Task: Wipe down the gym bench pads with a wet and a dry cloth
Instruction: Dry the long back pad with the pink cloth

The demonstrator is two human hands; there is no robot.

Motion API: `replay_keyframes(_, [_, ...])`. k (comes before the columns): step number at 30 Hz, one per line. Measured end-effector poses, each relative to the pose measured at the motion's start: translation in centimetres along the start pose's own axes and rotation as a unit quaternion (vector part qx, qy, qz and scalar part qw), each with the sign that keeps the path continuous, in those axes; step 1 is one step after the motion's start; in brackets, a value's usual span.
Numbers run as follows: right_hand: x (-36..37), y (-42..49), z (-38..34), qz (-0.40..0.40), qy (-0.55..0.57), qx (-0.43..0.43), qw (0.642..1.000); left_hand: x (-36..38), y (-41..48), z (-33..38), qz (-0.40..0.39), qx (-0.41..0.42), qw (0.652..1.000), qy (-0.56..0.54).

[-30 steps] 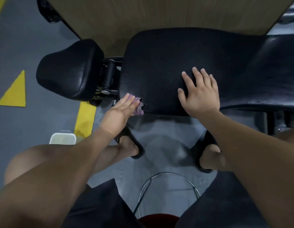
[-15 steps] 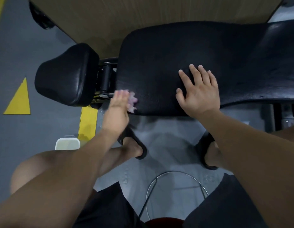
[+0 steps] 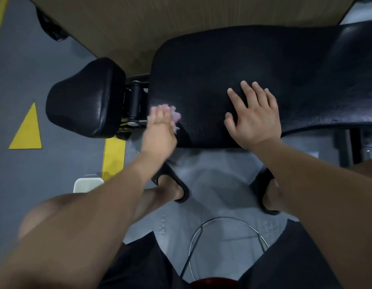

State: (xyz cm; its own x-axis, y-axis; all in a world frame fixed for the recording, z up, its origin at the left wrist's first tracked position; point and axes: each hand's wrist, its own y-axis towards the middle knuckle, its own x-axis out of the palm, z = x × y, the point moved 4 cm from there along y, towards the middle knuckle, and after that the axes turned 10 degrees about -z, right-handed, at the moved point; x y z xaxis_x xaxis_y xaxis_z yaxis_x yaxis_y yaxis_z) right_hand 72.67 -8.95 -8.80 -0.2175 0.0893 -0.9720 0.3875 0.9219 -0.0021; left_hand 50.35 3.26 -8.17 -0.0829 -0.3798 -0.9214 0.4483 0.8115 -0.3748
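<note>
Left grip (image 3: 160,126) presses a cloth (image 3: 175,117) on the long pad (image 3: 222,65); right grip (image 3: 253,119) lies released on the same pad
The left grip is blurred, but its fingers look straight and clench nothing, lying flat on the purple cloth, which shows at their right side on the pad's near left corner. Well to its right, the right grip rests palm down with fingers spread, holding nothing. Just left of the left grip a black hinge (image 3: 136,103) joins the long pad to the small pad (image 3: 85,99). Beyond both pads is a wooden panel (image 3: 160,21). Below the left grip a yellow stripe (image 3: 114,157) and a white tub (image 3: 88,184) are on the grey floor (image 3: 24,69), with a yellow triangle (image 3: 26,132) farther left
</note>
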Motion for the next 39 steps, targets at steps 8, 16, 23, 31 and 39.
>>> replay_keyframes(8, [0.1,0.0,0.1,-0.011,-0.003,0.002,1.0,0.3,-1.0,1.4,-0.053,0.113,0.992,0.036])
replay_keyframes(16, [0.2,-0.1,0.2,-0.001,-0.001,0.009,1.0,1.3,-3.5,3.6,-0.036,0.092,0.991,-0.089])
replay_keyframes(23, [0.3,0.0,0.3,0.006,0.003,0.008,1.0,0.8,-5.7,2.8,0.004,0.194,0.981,-0.025])
replay_keyframes(31, [0.3,0.3,0.4,-0.009,-0.006,0.01,1.0,-2.0,3.7,4.9,-0.05,0.134,0.989,0.028])
replay_keyframes(39, [-0.1,0.1,0.4,-0.038,-0.001,0.018,0.999,-2.1,-0.1,4.6,-0.09,0.127,0.988,0.024])
